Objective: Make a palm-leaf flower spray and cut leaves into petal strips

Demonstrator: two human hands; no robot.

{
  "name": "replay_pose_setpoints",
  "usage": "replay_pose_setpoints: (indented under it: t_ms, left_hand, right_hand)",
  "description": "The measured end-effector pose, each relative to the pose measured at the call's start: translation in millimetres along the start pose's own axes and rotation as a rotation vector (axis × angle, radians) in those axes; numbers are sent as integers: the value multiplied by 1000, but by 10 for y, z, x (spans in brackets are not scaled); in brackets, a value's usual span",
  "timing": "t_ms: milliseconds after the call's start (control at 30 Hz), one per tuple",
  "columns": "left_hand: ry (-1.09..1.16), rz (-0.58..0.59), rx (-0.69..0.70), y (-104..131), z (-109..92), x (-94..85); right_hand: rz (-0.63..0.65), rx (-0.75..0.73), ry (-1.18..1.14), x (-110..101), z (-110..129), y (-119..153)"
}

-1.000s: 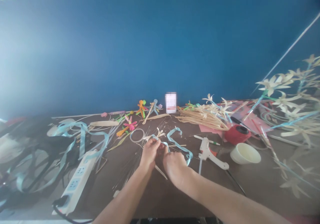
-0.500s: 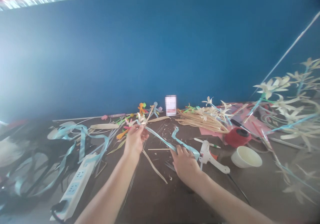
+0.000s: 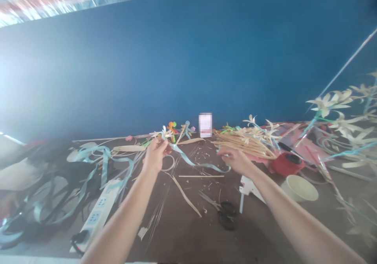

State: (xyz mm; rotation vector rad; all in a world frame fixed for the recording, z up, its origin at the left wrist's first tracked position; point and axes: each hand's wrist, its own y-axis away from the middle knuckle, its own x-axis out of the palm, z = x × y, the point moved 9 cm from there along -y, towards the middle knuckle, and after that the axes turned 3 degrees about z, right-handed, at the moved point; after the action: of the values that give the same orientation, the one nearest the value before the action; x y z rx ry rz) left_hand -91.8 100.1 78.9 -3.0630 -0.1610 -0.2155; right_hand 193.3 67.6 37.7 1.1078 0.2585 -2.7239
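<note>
Blue ribbon (image 3: pixel 184 156) gone slack from taut, left hand (image 3: pixel 155 154) pinching a pale flower (image 3: pixel 165 132) — right hand (image 3: pixel 237 161) moved away, grip unclear, scissors (image 3: pixel 226 209) uncovered on the worktop (image 3: pixel 182 236).

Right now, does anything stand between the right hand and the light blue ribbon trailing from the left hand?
Nothing visible does: the ribbon curls close by the right hand, though contact is unclear. The thin stick and scissors lie nearer the person, off that gap.
</note>
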Motion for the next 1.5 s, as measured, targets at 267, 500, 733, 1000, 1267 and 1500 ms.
replay_pose_setpoints:
  t_ms: [267, 500, 733, 1000, 1267, 1500]
  left_hand:
    - [-100, 170, 122, 215, -4, 703]
    - [-124, 237, 119, 392, 85, 856]
    - [-103, 267, 8, 427, 279, 800]
    - [-220, 223, 30, 423, 387, 697]
    - [-345, 172, 59, 429, 425, 614]
    - [-483, 171, 95, 437, 461, 571]
  right_hand:
    - [141, -113, -315, 22, 754, -237]
    - [249, -97, -529, 408, 793, -357]
    - [158, -43, -436, 522, 589, -358]
    - [127, -32, -507, 662, 587, -287]
    - [72, 11, -547, 821, 546, -219]
    - [-8, 29, -370, 687, 566, -174]
